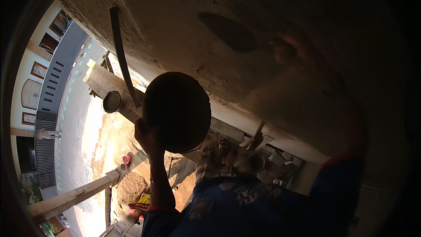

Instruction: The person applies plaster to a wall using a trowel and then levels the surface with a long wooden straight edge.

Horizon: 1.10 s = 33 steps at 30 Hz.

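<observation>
My left hand [147, 135] grips the side of a round dark bucket [177, 112], held up in front of my body near the middle of the view. The bucket's inside is too dark to make out. My right hand [291, 46] is raised to the upper right, closed around the handle of a trowel [228, 33]. Its dark, leaf-shaped blade lies at or close to the shaded plastered wall [175, 30]; whether it touches is unclear.
A second bucket [112, 102] stands on a wooden plank [105, 81], beside a dark upright strip [120, 48]. A long beam [79, 195] crosses lower left. Far below are a red pail [126, 159], a person in yellow [140, 204] and another person [47, 134] by a gate.
</observation>
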Motion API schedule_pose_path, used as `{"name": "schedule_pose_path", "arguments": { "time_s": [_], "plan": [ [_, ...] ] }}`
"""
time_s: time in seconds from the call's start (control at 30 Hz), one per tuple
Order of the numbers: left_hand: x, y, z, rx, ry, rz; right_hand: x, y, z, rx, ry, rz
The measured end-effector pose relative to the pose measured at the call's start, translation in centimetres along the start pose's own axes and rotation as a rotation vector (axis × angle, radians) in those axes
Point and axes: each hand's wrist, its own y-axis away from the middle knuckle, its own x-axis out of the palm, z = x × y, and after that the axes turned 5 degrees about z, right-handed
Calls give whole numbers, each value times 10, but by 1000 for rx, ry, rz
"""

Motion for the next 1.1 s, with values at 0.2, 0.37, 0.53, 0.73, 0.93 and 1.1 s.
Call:
{"name": "schedule_pose_path", "arguments": {
  "time_s": [0.2,0.37,0.53,0.73,0.93,1.1],
  "plan": [
    [41,17,-38,63,-9,201,102,52,76,-60,340,449],
    [76,34,-71,196,132,344,137,46,76,-1,798,135],
    [95,51,-101,244,117,405,129,86,30,176,132,656],
    [108,69,-118,403,76,457,161,147,23,149,-289,392],
    [102,59,-113,274,5,315,150,160,21,78,-586,179],
    [104,63,-107,129,121,326,105,158,15,230,-512,421]
  ]
}}
